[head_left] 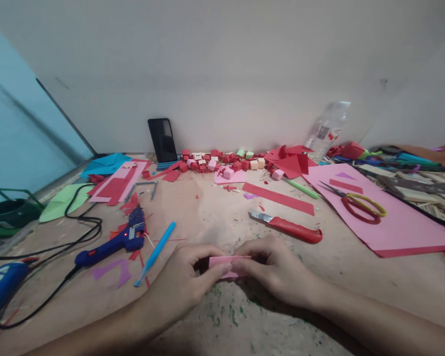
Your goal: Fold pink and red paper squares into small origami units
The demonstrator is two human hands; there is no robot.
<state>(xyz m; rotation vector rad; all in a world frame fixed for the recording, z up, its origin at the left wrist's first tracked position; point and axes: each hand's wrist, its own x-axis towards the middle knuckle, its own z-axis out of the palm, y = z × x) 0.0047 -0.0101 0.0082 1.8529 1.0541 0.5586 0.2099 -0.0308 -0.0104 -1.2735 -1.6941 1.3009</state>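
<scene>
Both hands meet low on the worktop (203,212), near its front edge of view, over one small piece of pink paper (217,262). Left hand (187,272): thumb laid flat on the near face, fingers curled behind, pinching the left part. Right hand (276,269): same grip from the other side, thumb pressed on the paper, index finger bent along its top edge. Thumb tips almost meet at mid-piece. Whether the paper touches the tabletop cannot be told.

Just beyond the right hand: red-handled cutter (294,229), blade showing, tip pointing left. Behind it, a long red paper strip (280,199) lies aslant. Left of the left hand: blue pen (155,253), tilted on the surface; farther left, a purple scrap (124,273) and a blue glue gun (113,243), small red light on, cord trailing left.

To the right, a large pink sheet (400,230) bears scissors (363,205) with one red and one yellow handle loop, blades slightly parted. Along the back wall: a dark phone (162,139) leaning upright, a heap of little paper cubes (214,162), mostly red, and a clear plastic bottle (328,129), tilted.
</scene>
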